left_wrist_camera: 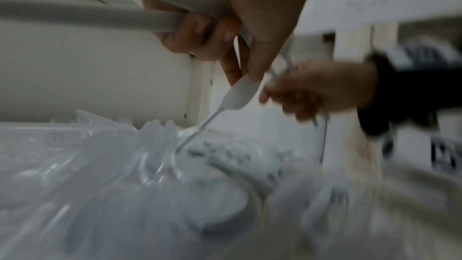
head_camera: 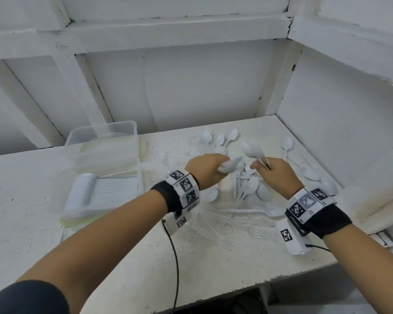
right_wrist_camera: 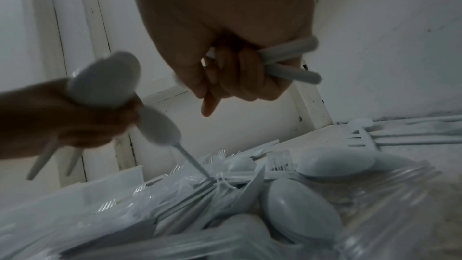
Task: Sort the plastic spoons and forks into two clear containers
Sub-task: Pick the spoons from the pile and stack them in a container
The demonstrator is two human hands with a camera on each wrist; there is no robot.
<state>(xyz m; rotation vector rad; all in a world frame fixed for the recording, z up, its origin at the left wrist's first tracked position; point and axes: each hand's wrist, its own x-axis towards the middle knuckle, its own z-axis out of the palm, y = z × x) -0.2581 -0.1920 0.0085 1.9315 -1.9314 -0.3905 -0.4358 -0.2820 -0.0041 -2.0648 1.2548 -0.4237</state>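
**Both hands gripping spoons over the cutlery pile**

Left hand (head_camera: 208,168): fingers curled tight round a few white spoons (head_camera: 230,165), bowls sticking out toward the right hand; in the left wrist view the handles (left_wrist_camera: 100,17) run back past the palm. One more spoon (left_wrist_camera: 238,96) hangs from the fingertips, its handle end down in the pile.

Right hand (head_camera: 276,172): clamped on a second bunch of spoons (head_camera: 254,150), bowls pointing up and away from the wrist; handle ends (right_wrist_camera: 292,60) show beyond the curled fingers. The two hands are near each other, knuckles almost facing.

Below and around both hands: mixed pile of spoons and forks (head_camera: 245,189) on clear plastic wrap (head_camera: 213,220), lying on the white desk (head_camera: 213,264).

Left of the left hand, well apart: two clear containers. The nearer container (head_camera: 95,196) holds a neat row of stacked cutlery; type unclear. Contents of the farther container (head_camera: 104,137), beyond it, cannot be made out.
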